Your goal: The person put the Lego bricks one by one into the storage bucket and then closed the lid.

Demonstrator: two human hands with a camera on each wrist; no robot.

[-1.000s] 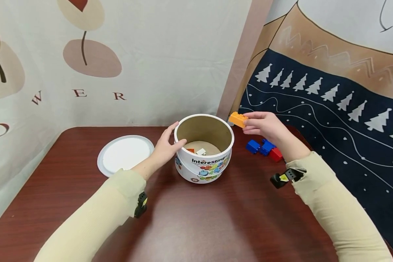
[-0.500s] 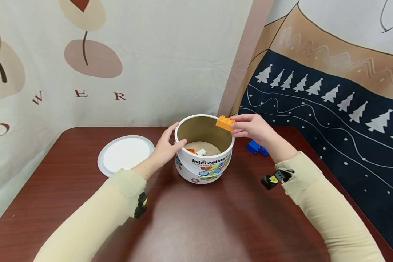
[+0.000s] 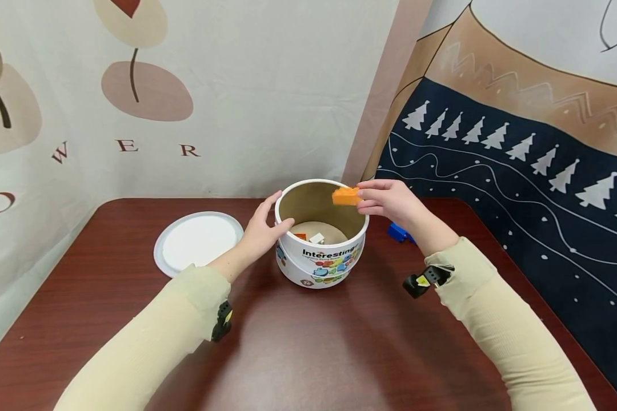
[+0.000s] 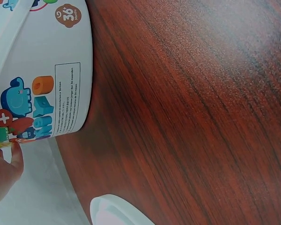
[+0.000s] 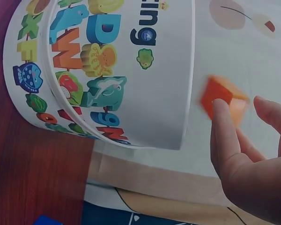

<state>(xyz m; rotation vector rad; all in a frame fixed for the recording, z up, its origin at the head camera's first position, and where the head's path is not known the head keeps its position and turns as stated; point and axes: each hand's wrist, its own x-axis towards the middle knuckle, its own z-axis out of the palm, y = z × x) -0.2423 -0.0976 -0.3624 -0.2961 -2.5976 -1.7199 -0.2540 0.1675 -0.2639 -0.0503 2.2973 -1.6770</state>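
Note:
A white bucket (image 3: 316,267) with printed toy pictures stands upright at the middle of the table. My left hand (image 3: 254,234) rests against its left side, fingers spread along the rim. Over the bucket's right rim is an orange building brick (image 3: 345,196), which looks blurred in the right wrist view. There the thumb and fingers of my right hand (image 5: 248,154) are parted, with the thumb away from the brick and the fingertips right at it. Inside the bucket lie a white brick (image 3: 316,238) and an orange-red brick (image 3: 300,236).
A round white lid (image 3: 199,242) lies on the dark red-brown table (image 3: 308,348), left of the bucket. Blue bricks (image 3: 398,231) sit to the right, partly hidden behind my right hand. Printed cloth (image 3: 267,114) hangs behind the table.
My right hand has carried the orange brick left, from beside the bucket to over its opening; the fingers have parted and the brick has tilted. The left hand has stayed put.

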